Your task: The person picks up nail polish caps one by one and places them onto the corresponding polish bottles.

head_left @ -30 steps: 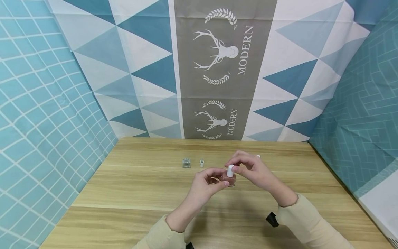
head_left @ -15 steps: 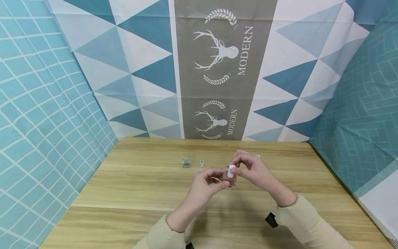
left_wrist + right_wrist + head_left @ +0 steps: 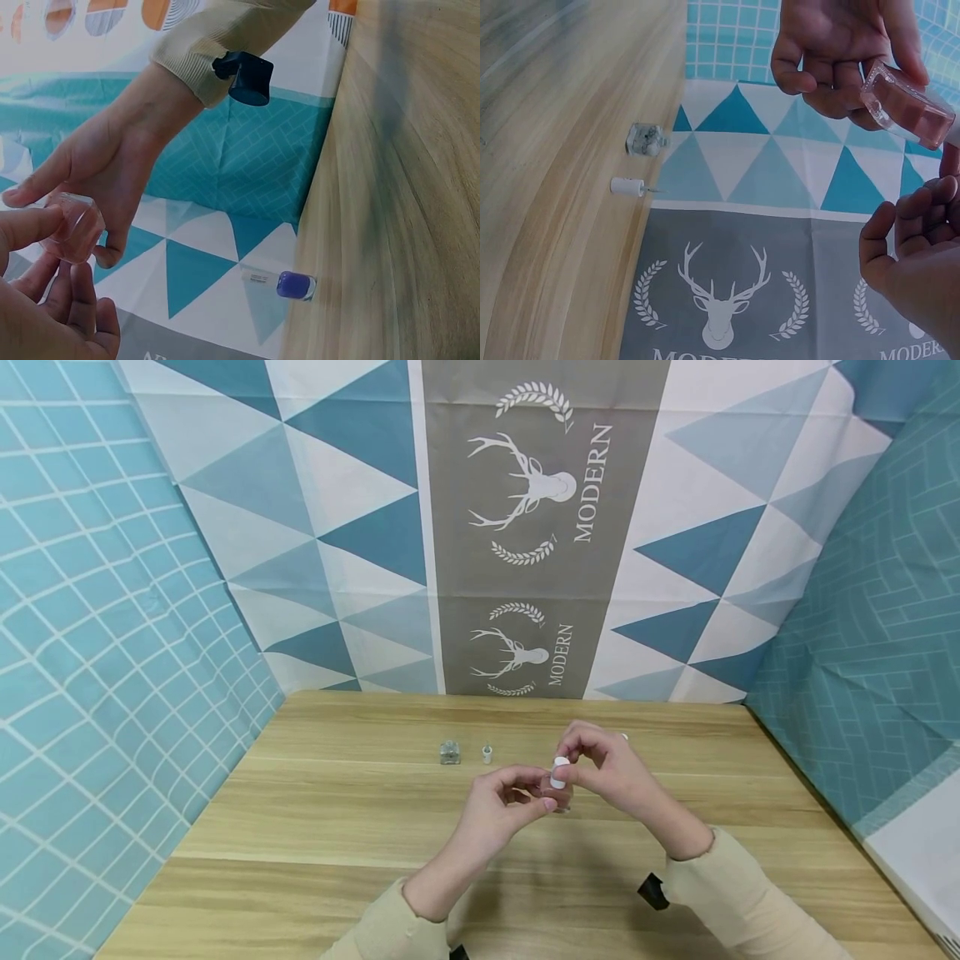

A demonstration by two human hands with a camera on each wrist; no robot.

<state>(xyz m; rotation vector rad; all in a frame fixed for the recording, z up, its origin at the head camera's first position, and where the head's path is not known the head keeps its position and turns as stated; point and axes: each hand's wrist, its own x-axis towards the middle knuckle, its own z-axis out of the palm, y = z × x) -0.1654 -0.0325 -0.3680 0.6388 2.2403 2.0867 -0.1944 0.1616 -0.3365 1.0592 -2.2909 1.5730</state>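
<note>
A small glass bottle of pink nail polish is held above the table between thumb and fingers of my left hand. My right hand pinches the bottle's white cap, which sits at the bottle's neck. Through the clear glass the pink polish shows in the right wrist view. Over on the left of the table stand an uncapped clear nail polish bottle and a white cap with its brush pointing up. Whether the held cap is tight or loose I cannot tell.
A purple nail polish bottle with a white cap stands on the wooden table; in the head view my right hand hides most of it. Patterned cloth hangs behind the table and along both sides.
My right thumb and fingers have shifted slightly to the right around the white cap, which leans a little differently. The left hand and bottle have drifted slightly right.
</note>
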